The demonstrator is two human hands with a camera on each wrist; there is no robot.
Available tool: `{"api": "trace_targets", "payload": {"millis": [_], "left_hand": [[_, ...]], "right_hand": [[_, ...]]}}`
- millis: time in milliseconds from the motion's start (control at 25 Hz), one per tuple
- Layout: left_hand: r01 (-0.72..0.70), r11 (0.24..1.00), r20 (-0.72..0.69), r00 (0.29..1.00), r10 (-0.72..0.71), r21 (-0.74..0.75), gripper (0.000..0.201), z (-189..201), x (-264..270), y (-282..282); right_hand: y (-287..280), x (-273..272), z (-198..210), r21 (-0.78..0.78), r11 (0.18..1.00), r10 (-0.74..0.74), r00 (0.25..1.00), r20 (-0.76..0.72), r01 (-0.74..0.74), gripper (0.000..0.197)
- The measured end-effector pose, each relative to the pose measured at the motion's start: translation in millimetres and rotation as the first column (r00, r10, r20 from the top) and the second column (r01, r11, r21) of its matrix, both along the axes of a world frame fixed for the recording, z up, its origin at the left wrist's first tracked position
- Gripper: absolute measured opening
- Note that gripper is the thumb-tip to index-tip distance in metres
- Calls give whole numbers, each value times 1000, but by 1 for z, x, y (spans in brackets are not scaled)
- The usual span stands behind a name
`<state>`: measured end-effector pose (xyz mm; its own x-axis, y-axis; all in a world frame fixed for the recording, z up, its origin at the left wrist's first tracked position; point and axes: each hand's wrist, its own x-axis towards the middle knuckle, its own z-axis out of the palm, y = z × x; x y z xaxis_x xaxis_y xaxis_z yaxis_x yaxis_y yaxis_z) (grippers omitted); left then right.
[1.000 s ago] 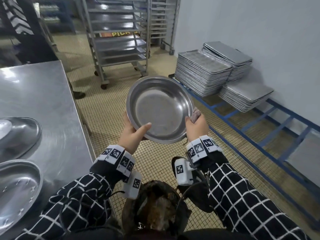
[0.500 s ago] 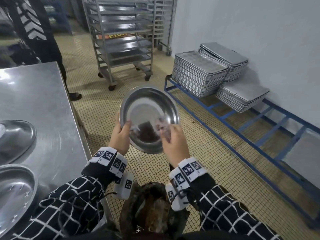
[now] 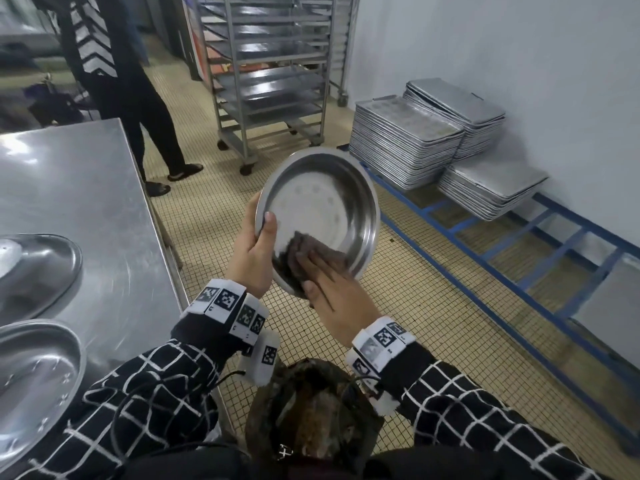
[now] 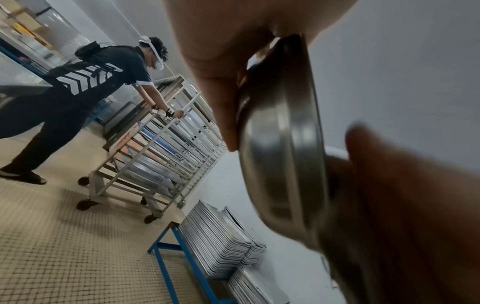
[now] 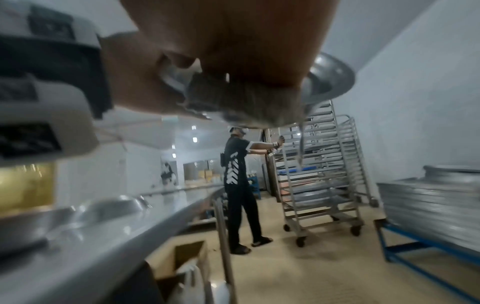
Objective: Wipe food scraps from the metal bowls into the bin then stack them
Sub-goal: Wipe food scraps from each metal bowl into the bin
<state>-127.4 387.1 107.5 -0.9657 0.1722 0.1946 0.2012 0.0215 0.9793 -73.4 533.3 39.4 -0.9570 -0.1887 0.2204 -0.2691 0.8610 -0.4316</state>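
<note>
- My left hand (image 3: 251, 256) grasps the metal bowl (image 3: 320, 206) by its near-left rim, thumb inside, fingers behind, as the left wrist view shows (image 4: 223, 86)
- The bowl is tilted up on edge in the air, its inside facing me, above the tiled floor (image 3: 398, 306) and beyond the bin (image 3: 313, 410), which sits low between my forearms
- My right hand (image 3: 337, 289) is laid flat, fingers straight, pressing a dark cloth (image 3: 301, 249) against the lower inside of the bowl; in the right wrist view the cloth (image 5: 241, 102) bunches under my palm
- Left of me on the counter (image 3: 76, 188) lie two more metal bowls (image 3: 34, 271), one nearer (image 3: 34, 386), just beside each other
- Far right, stacks of trays (image 3: 405, 143) rest on a blue rack (image 3: 512, 244) by the wall
- Further back a person in dark clothes (image 3: 117, 81) stands by a wheeled rack (image 3: 270, 74), hands on its frame in the wrist views
</note>
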Motion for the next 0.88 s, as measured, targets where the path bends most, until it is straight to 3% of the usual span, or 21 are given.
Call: {"api": "trace_targets", "payload": {"millis": [80,160,240,320,440,520,600,680,760,840,880], "left_hand": [[2,1000,-34,999,-2,-24,26,0,3,5],[30,999,-13,999,-30,-29,28,3,2,4],[75,997,21,997,-75,4,29,3,0,-1],[83,996,31,996,-84,12,26,0,-1,-5],[91,996,64,994,-90,-13,27,-3,4,-4],[138,990,119,984,-134,-26,42,-8,4,-1],[172,984,147,975,-164,-41,37,-11,3,0],[214,976,192,960,-203,-37,37,-13,-1,-3],[237,971,267,938,-221,-30,41,-14,-4,-9],[209,978,326,925,-195,-8,33,-15,-8,-15],[196,980,338,922,-189,14,27,-16,-10,-16]], "right_hand": [[-26,5,4,-187,982,15,996,-90,-32,55],[-35,11,-1,-235,972,-19,993,-115,-9,54],[-21,17,-9,-44,998,-40,995,-87,36,56],[5,20,-19,185,976,-105,991,-84,119,61],[41,11,-23,321,906,-275,960,-47,275,66],[57,0,-20,224,900,-375,926,-41,374,63],[63,-8,-9,-67,905,-422,906,-31,419,60],[67,-12,8,-252,851,-472,881,15,460,63],[73,-15,24,-354,791,-494,862,114,500,48],[81,-18,34,-402,749,-481,849,216,527,15],[84,-19,35,-373,756,-484,843,236,538,18]]}}
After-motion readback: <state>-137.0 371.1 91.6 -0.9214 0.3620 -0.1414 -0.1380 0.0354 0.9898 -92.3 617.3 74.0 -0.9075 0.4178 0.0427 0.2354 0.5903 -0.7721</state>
